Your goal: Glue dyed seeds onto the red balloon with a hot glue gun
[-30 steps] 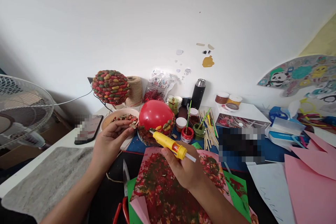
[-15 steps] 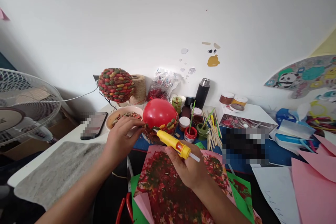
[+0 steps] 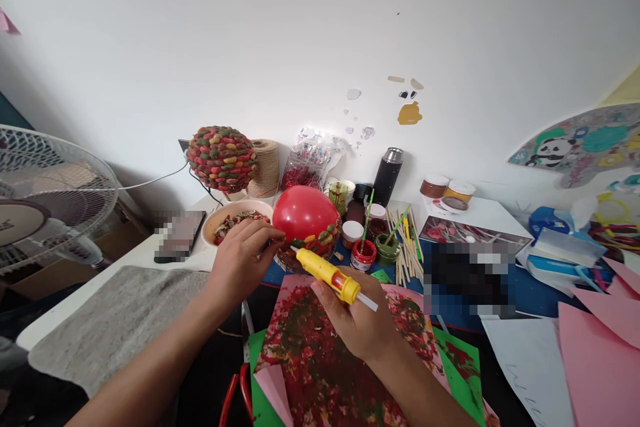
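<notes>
My right hand [image 3: 361, 323] is wrapped round a yellow hot glue gun [image 3: 324, 271], with a pale glue stick poking out of its back end. The gun's nozzle points left, close to the lower front of a red balloon [image 3: 304, 212]. Painted red, green and yellow shell-like pieces [image 3: 315, 240] circle the balloon's lower part. At the balloon's left side, my left hand [image 3: 243, 255] has thumb and fingertips pinched together against this band. Whatever lies between those fingertips is too small to make out.
Behind my left hand stands a bowl [image 3: 210, 220] of coloured pieces, near a finished-looking ball [image 3: 223, 159] and a twine spool [image 3: 265, 167]. Paint jars [image 3: 363, 255], wooden sticks [image 3: 406, 260] and a black flask [image 3: 388, 177] stand right. Red-handled scissors [image 3: 245, 387] lie beside paint-smeared paper [image 3: 325, 360].
My left hand has shifted slightly right and up along the balloon's edge, its fingers now over the band. The glue gun has moved a little left. The view has tilted slightly.
</notes>
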A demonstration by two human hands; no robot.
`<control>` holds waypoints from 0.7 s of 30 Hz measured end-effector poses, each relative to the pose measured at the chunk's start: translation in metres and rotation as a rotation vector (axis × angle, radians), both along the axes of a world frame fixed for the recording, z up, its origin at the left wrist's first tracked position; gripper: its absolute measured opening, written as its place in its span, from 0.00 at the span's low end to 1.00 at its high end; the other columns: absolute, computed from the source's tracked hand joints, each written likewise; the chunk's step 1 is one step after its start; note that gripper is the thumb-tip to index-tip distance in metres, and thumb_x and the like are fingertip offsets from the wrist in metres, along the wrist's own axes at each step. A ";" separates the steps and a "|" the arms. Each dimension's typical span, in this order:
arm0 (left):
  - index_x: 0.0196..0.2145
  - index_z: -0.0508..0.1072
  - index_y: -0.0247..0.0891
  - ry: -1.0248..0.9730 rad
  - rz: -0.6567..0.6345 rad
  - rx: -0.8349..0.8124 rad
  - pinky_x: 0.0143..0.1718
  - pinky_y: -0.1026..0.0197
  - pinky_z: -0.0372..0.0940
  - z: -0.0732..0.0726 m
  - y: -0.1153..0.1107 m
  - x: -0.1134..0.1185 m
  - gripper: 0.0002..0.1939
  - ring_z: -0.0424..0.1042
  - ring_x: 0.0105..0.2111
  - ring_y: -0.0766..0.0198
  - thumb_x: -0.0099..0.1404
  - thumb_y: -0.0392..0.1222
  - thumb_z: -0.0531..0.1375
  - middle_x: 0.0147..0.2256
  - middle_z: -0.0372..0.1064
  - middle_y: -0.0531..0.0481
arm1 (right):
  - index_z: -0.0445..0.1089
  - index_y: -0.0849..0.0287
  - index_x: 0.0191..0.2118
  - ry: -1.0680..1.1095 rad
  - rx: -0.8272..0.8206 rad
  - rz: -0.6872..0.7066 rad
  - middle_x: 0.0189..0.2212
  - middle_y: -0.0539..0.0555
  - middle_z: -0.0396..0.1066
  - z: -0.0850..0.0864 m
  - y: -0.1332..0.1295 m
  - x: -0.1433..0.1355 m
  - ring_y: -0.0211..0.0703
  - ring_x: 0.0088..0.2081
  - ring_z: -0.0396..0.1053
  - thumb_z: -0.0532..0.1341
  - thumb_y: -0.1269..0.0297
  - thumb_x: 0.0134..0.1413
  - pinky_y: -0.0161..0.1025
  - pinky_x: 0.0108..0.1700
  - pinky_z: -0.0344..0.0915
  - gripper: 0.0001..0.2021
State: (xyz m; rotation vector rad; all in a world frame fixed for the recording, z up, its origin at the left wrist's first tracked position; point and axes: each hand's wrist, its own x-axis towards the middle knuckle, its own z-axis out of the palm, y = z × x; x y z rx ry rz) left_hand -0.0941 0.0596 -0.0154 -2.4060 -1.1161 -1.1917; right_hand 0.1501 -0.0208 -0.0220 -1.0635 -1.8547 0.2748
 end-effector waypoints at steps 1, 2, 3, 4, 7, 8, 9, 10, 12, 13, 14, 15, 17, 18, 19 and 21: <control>0.43 0.81 0.41 0.008 0.003 -0.004 0.47 0.52 0.71 0.000 0.000 0.000 0.05 0.79 0.42 0.53 0.76 0.39 0.64 0.40 0.83 0.46 | 0.65 0.55 0.27 0.004 -0.006 0.006 0.21 0.49 0.68 0.000 0.000 0.000 0.38 0.22 0.65 0.52 0.46 0.81 0.36 0.27 0.56 0.28; 0.43 0.81 0.41 0.014 0.007 -0.006 0.48 0.52 0.70 0.000 0.000 0.001 0.05 0.79 0.42 0.53 0.76 0.39 0.63 0.40 0.83 0.46 | 0.66 0.55 0.27 0.007 -0.009 0.012 0.21 0.49 0.68 0.000 0.000 0.000 0.38 0.21 0.64 0.53 0.46 0.80 0.37 0.27 0.56 0.28; 0.43 0.81 0.41 0.020 0.013 -0.006 0.48 0.52 0.70 0.001 0.000 0.001 0.05 0.79 0.42 0.52 0.76 0.38 0.63 0.40 0.83 0.46 | 0.66 0.55 0.27 0.011 -0.011 0.018 0.22 0.49 0.68 0.001 0.000 0.000 0.38 0.21 0.64 0.53 0.46 0.81 0.37 0.27 0.56 0.28; 0.43 0.81 0.41 0.025 0.018 -0.004 0.47 0.52 0.70 0.001 0.000 0.001 0.05 0.79 0.42 0.52 0.77 0.38 0.63 0.40 0.83 0.46 | 0.66 0.55 0.27 0.014 -0.013 0.024 0.22 0.49 0.68 0.001 -0.001 -0.001 0.38 0.21 0.65 0.53 0.46 0.81 0.37 0.27 0.57 0.28; 0.43 0.81 0.40 0.036 0.024 0.001 0.47 0.52 0.71 0.001 0.000 0.002 0.06 0.79 0.42 0.53 0.77 0.39 0.62 0.40 0.83 0.45 | 0.69 0.55 0.29 0.010 -0.020 0.052 0.23 0.49 0.71 0.002 -0.001 -0.001 0.39 0.23 0.68 0.53 0.47 0.81 0.37 0.28 0.58 0.26; 0.43 0.81 0.40 0.039 0.025 0.001 0.46 0.52 0.71 0.001 0.001 0.002 0.07 0.79 0.41 0.53 0.77 0.39 0.62 0.40 0.83 0.45 | 0.70 0.55 0.30 0.005 -0.017 0.056 0.23 0.49 0.72 0.003 -0.001 -0.001 0.39 0.24 0.69 0.54 0.48 0.81 0.37 0.28 0.58 0.26; 0.43 0.81 0.40 0.041 0.029 0.002 0.46 0.51 0.71 0.001 0.001 0.002 0.07 0.79 0.41 0.53 0.77 0.40 0.62 0.40 0.83 0.45 | 0.71 0.55 0.30 -0.002 -0.011 0.060 0.24 0.50 0.72 0.003 0.000 -0.001 0.40 0.24 0.69 0.54 0.49 0.81 0.37 0.29 0.58 0.25; 0.42 0.82 0.40 0.042 0.033 0.004 0.46 0.51 0.71 0.001 0.001 0.002 0.08 0.79 0.41 0.52 0.77 0.40 0.61 0.39 0.83 0.45 | 0.71 0.55 0.30 -0.008 -0.002 0.061 0.24 0.50 0.72 0.002 0.000 -0.001 0.40 0.24 0.69 0.54 0.49 0.81 0.37 0.29 0.58 0.25; 0.42 0.82 0.41 0.046 0.046 0.002 0.46 0.50 0.70 -0.001 0.002 0.003 0.09 0.79 0.41 0.52 0.78 0.41 0.61 0.39 0.83 0.45 | 0.70 0.55 0.30 -0.019 0.011 0.058 0.23 0.49 0.72 0.002 0.000 -0.001 0.40 0.24 0.69 0.53 0.49 0.81 0.38 0.29 0.57 0.25; 0.42 0.82 0.41 0.047 0.053 -0.002 0.45 0.50 0.70 -0.001 0.002 0.003 0.09 0.79 0.41 0.52 0.78 0.41 0.60 0.39 0.83 0.45 | 0.70 0.55 0.30 -0.023 0.013 0.057 0.23 0.49 0.72 0.001 0.000 -0.001 0.39 0.24 0.68 0.53 0.49 0.81 0.38 0.29 0.57 0.26; 0.42 0.82 0.41 0.047 0.062 -0.011 0.45 0.50 0.70 -0.002 0.002 0.004 0.10 0.79 0.41 0.52 0.78 0.42 0.60 0.39 0.83 0.45 | 0.69 0.55 0.30 -0.026 0.015 0.055 0.23 0.49 0.71 0.001 0.000 -0.001 0.39 0.24 0.67 0.53 0.49 0.81 0.38 0.29 0.57 0.26; 0.42 0.82 0.41 0.047 0.071 -0.022 0.45 0.50 0.70 -0.003 0.003 0.004 0.10 0.79 0.41 0.52 0.78 0.43 0.60 0.39 0.83 0.45 | 0.69 0.55 0.29 -0.030 0.018 0.054 0.23 0.49 0.71 0.001 0.000 -0.002 0.39 0.24 0.67 0.53 0.48 0.81 0.38 0.29 0.56 0.26; 0.42 0.83 0.42 0.044 0.090 -0.041 0.44 0.50 0.69 -0.004 0.004 0.005 0.12 0.79 0.41 0.51 0.78 0.44 0.59 0.39 0.83 0.45 | 0.69 0.55 0.29 -0.046 0.033 0.044 0.23 0.49 0.71 0.000 0.000 -0.002 0.39 0.24 0.67 0.53 0.48 0.81 0.38 0.29 0.55 0.26; 0.42 0.83 0.42 0.043 0.097 -0.049 0.44 0.50 0.69 -0.004 0.004 0.005 0.12 0.79 0.41 0.51 0.78 0.44 0.59 0.39 0.84 0.45 | 0.68 0.55 0.29 -0.057 0.039 0.038 0.23 0.49 0.70 0.000 0.000 -0.002 0.39 0.24 0.67 0.53 0.48 0.81 0.38 0.29 0.55 0.27; 0.42 0.83 0.42 0.043 0.100 -0.054 0.44 0.50 0.70 -0.005 0.005 0.005 0.12 0.80 0.41 0.51 0.78 0.44 0.59 0.39 0.84 0.44 | 0.68 0.55 0.28 -0.067 0.042 0.031 0.23 0.49 0.70 0.000 -0.001 -0.002 0.39 0.24 0.67 0.53 0.48 0.81 0.38 0.29 0.55 0.27; 0.43 0.83 0.42 0.044 0.097 -0.058 0.44 0.49 0.70 -0.005 0.005 0.006 0.13 0.80 0.41 0.50 0.78 0.44 0.58 0.40 0.84 0.44 | 0.68 0.55 0.28 -0.082 0.039 0.022 0.23 0.50 0.70 0.000 -0.001 -0.002 0.39 0.24 0.67 0.53 0.47 0.81 0.38 0.29 0.54 0.27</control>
